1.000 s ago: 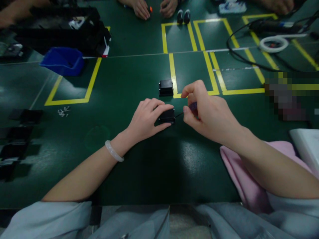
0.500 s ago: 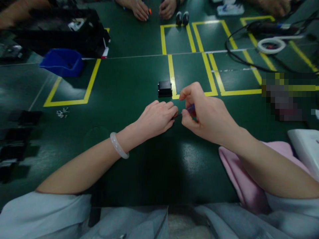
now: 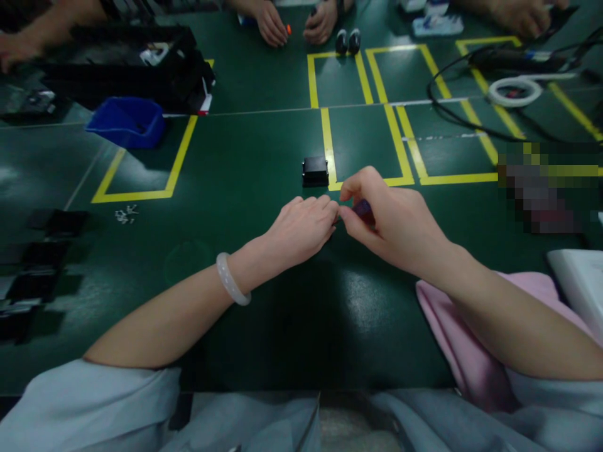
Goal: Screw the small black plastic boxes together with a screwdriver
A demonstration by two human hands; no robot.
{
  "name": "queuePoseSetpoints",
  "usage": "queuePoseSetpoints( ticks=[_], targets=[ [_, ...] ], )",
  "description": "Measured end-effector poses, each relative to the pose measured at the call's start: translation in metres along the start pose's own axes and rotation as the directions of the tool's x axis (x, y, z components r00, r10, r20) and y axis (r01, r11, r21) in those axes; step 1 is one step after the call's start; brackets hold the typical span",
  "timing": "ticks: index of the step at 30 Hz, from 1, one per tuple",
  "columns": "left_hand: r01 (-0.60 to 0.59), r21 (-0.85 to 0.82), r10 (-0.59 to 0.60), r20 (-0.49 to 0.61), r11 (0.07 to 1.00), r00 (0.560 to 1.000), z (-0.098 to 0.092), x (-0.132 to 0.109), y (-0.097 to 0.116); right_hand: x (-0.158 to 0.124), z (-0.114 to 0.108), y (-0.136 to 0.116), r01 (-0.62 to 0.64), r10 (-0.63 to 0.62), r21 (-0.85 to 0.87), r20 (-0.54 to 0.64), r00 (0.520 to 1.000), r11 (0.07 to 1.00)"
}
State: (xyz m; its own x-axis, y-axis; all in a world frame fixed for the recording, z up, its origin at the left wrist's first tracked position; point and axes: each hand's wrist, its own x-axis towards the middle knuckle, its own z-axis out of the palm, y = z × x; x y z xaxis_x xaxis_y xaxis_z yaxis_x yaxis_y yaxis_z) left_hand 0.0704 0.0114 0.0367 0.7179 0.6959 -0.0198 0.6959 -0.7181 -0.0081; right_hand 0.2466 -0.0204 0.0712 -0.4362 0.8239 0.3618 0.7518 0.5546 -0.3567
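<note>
My left hand (image 3: 306, 229), with a pale bangle (image 3: 232, 279) at its wrist, has its fingers curled down over something small and dark that they mostly hide. Close to its right, my right hand (image 3: 393, 220) grips a tool with a purple handle (image 3: 362, 209); its thumb nearly touches the left fingers. The tool's tip is hidden between the hands. Just beyond my hands a small black block (image 3: 315, 171) with metal bits at its sides rests on the green table (image 3: 264, 333). Small silver screws (image 3: 125, 215) lie in a loose pile to the left.
A blue bin (image 3: 129, 121) stands before black trays (image 3: 127, 63) at the back left. Several black parts (image 3: 44, 254) line the left side. A pink cloth (image 3: 452, 314) lies under my right forearm. Other people's hands (image 3: 320, 22) are across the table; a cable and white ring (image 3: 514, 91) lie at right.
My right thumb has come closer to my left fingers, and the tool's thin shaft, visible before, is now hidden. The whole view has shifted slightly.
</note>
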Motion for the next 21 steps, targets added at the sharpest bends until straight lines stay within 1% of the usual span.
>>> queuePoseSetpoints(
  ticks=[3, 6, 8, 10, 11, 13, 16, 17, 18, 21],
  targets=[
    [0.013, -0.041, -0.013, -0.013, 0.999, 1.0, -0.004, -0.004, 0.002, -0.002, -0.002, 0.001, 0.008, -0.006, 0.039, -0.065, 0.998, 0.999],
    [0.036, -0.091, -0.044, -0.084, 0.995, 0.996, -0.013, -0.014, -0.002, -0.003, -0.007, 0.002, -0.014, 0.029, 0.08, -0.189, 0.982, 0.997],
    [0.093, -0.133, -0.108, -0.107, 0.987, 0.988, -0.019, -0.026, -0.012, -0.003, -0.01, 0.002, -0.048, 0.078, 0.128, -0.243, 0.967, 0.991],
    [0.191, -0.139, -0.207, -0.111, 0.972, 0.972, -0.023, -0.042, -0.032, -0.002, -0.011, 0.003, -0.069, 0.116, 0.186, -0.253, 0.96, 0.98],
    [0.263, -0.13, -0.278, -0.116, 0.956, 0.954, -0.023, -0.052, -0.045, -0.002, -0.01, 0.004, -0.069, 0.122, 0.218, -0.244, 0.962, 0.974],
    [0.415, -0.065, -0.42, -0.102, 0.907, 0.902, -0.021, -0.075, -0.075, 0.001, -0.006, 0.006, -0.056, 0.116, 0.277, -0.205, 0.972, 0.959],
    [0.604, 0.058, -0.602, -0.047, 0.795, 0.797, -0.015, -0.114, -0.118, 0.004, 0.006, 0.011, -0.026, 0.094, 0.396, -0.155, 0.983, 0.918],
    [0.649, 0.097, -0.65, -0.019, 0.755, 0.759, -0.012, -0.128, -0.13, 0.005, 0.01, 0.013, -0.013, 0.088, 0.432, -0.153, 0.984, 0.902],
    [0.703, 0.123, -0.704, -0.035, 0.701, 0.709, -0.011, -0.14, -0.14, 0.006, 0.013, 0.015, -0.008, 0.087, 0.466, -0.148, 0.985, 0.885],
    [0.765, 0.084, -0.768, -0.004, 0.638, 0.641, -0.007, -0.172, -0.159, 0.007, 0.021, 0.02, -0.015, 0.09, 0.542, -0.111, 0.99, 0.84]
  ],
)
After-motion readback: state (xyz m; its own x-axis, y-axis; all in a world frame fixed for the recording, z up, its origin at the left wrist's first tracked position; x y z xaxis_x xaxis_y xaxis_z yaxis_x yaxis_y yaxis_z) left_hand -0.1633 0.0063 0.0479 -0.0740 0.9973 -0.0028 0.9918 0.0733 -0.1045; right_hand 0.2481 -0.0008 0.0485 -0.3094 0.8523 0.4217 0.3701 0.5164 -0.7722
